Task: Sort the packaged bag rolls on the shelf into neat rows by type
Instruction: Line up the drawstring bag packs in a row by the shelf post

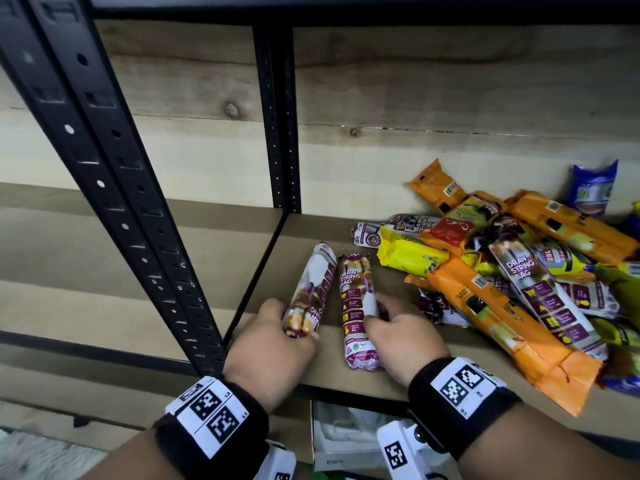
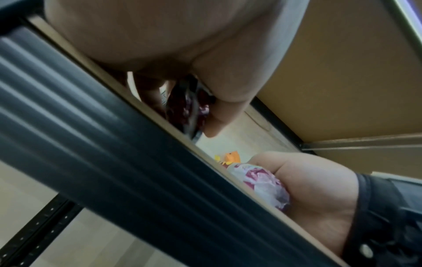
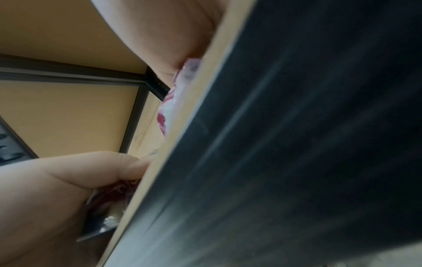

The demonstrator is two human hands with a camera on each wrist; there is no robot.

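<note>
Two purple-and-white drawstring bag rolls lie side by side near the shelf's left end. My left hand [image 1: 294, 322] grips the near end of the left roll [image 1: 313, 285], which leans slightly right; this roll [image 2: 189, 112] shows dark under my thumb. My right hand [image 1: 375, 311] pinches the right roll [image 1: 356, 306] at its middle, thumb on top; its crumpled near end [image 3: 178, 97] shows at the shelf edge. A jumbled pile of rolls [image 1: 502, 271] in orange, yellow, purple and blue lies to the right.
The wooden shelf board [image 1: 346, 372] has a black front edge [image 2: 114, 162]. A black slotted upright [image 1: 114, 188] stands at the left, close to my left wrist. A rear post [image 1: 277, 116] stands against the plank wall. A white box [image 1: 339, 441] sits below.
</note>
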